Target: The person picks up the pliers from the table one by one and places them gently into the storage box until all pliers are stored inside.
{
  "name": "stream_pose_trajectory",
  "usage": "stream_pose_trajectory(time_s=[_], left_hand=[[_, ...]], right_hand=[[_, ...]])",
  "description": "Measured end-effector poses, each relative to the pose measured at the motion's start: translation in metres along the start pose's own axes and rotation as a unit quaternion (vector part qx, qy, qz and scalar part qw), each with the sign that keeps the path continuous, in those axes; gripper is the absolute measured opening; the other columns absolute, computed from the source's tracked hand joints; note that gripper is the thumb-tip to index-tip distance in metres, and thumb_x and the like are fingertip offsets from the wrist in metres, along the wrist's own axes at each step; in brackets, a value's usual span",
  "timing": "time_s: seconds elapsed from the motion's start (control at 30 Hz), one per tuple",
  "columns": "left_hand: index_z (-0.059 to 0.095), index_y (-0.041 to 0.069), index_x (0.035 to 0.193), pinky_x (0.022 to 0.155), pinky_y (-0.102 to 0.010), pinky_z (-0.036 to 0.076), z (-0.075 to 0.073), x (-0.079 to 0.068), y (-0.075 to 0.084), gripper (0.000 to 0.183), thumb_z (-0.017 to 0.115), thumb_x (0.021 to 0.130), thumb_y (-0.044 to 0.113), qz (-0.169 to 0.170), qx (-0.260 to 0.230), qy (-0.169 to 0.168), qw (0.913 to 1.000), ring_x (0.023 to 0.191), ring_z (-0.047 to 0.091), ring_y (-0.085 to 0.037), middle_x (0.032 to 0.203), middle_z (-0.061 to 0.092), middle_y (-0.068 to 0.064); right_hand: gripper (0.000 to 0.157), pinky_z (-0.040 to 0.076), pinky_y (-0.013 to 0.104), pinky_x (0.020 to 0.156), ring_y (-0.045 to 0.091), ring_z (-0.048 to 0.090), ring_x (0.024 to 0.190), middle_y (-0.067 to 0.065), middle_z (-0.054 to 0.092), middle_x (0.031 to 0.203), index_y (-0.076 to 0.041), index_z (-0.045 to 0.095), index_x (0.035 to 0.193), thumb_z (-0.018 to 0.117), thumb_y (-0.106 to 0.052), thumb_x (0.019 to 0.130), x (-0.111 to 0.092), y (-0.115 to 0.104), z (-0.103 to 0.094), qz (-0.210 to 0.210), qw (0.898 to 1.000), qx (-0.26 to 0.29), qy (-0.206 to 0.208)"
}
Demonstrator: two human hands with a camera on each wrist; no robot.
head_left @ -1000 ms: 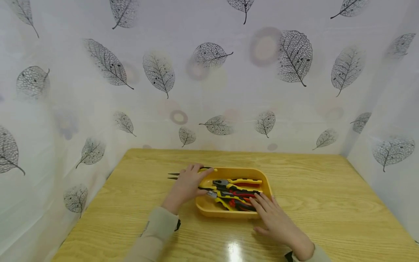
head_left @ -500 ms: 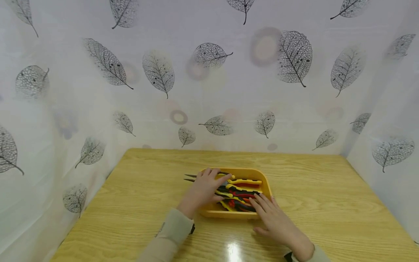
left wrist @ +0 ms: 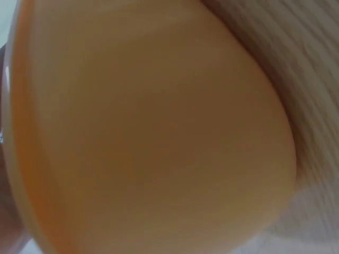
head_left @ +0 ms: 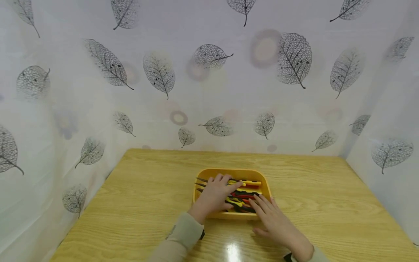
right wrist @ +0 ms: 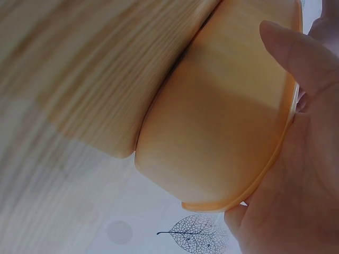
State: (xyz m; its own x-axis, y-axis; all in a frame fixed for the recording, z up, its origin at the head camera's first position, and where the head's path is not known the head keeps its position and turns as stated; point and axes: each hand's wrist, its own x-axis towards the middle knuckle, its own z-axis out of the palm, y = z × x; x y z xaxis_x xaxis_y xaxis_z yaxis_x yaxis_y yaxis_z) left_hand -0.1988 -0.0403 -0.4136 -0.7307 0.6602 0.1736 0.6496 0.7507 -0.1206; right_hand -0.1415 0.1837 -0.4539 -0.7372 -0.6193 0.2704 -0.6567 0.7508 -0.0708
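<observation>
My left hand [head_left: 214,193] is over the yellow tray [head_left: 235,215] and grips a pair of long-nose pliers [head_left: 202,185]. Their slim dark tips point left inside the tray's left end, and their yellow-ended handle shows by my thumb. Several pliers with yellow, black and red handles [head_left: 243,195] lie in the tray, partly hidden by my hands. My right hand [head_left: 275,222] rests on the tray's front right corner, fingers extended over the rim and thumb by the outer wall [right wrist: 222,116]. In the left wrist view the tray wall [left wrist: 159,127] fills most of the frame.
The tray stands on a wood-grain table [head_left: 157,182]. A white curtain [head_left: 235,91] printed with dark leaves hangs behind the table and along its sides.
My left hand has moved right with the long-nose pliers, bringing their tips from outside the tray's left rim to inside it and lower. My right hand has stayed in place.
</observation>
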Motion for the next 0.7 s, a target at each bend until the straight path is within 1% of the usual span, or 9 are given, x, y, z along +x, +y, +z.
stream_pose_trajectory(time_s=[0.13, 0.37, 0.7], left_hand=[[0.031, 0.035, 0.137, 0.085, -0.044, 0.040, 0.003, 0.002, 0.005, 0.077, 0.066, 0.070, 0.053, -0.002, -0.015, -0.009, 0.9999, 0.111, 0.039, -0.024, 0.129, 0.039, -0.005], [0.028, 0.036, 0.138, 0.088, -0.046, 0.039, 0.003, 0.005, 0.011, 0.079, 0.066, 0.070, 0.052, -0.001, -0.030, -0.021, 0.9993, 0.114, 0.039, -0.025, 0.131, 0.037, -0.004], [0.028, 0.036, 0.138, 0.089, -0.046, 0.039, 0.007, 0.008, 0.013, 0.080, 0.067, 0.069, 0.051, 0.004, -0.039, -0.027, 0.9989, 0.114, 0.040, -0.025, 0.132, 0.038, -0.004]], right_hand=[[0.081, 0.024, 0.057, 0.095, 0.037, 0.029, 0.123, 0.019, 0.036, 0.134, 0.000, 0.037, 0.133, 0.070, -0.041, 0.071, -0.001, 0.000, 0.000, 0.002, 1.000, 0.002, -0.003], [0.081, 0.023, 0.057, 0.095, 0.037, 0.029, 0.124, 0.019, 0.036, 0.134, 0.000, 0.038, 0.132, 0.070, -0.040, 0.070, -0.001, 0.000, 0.000, 0.004, 1.000, 0.002, -0.003], [0.080, 0.024, 0.058, 0.094, 0.037, 0.029, 0.123, 0.020, 0.037, 0.133, 0.002, 0.038, 0.131, 0.071, -0.039, 0.070, -0.001, 0.000, -0.001, 0.000, 1.000, 0.003, -0.002]])
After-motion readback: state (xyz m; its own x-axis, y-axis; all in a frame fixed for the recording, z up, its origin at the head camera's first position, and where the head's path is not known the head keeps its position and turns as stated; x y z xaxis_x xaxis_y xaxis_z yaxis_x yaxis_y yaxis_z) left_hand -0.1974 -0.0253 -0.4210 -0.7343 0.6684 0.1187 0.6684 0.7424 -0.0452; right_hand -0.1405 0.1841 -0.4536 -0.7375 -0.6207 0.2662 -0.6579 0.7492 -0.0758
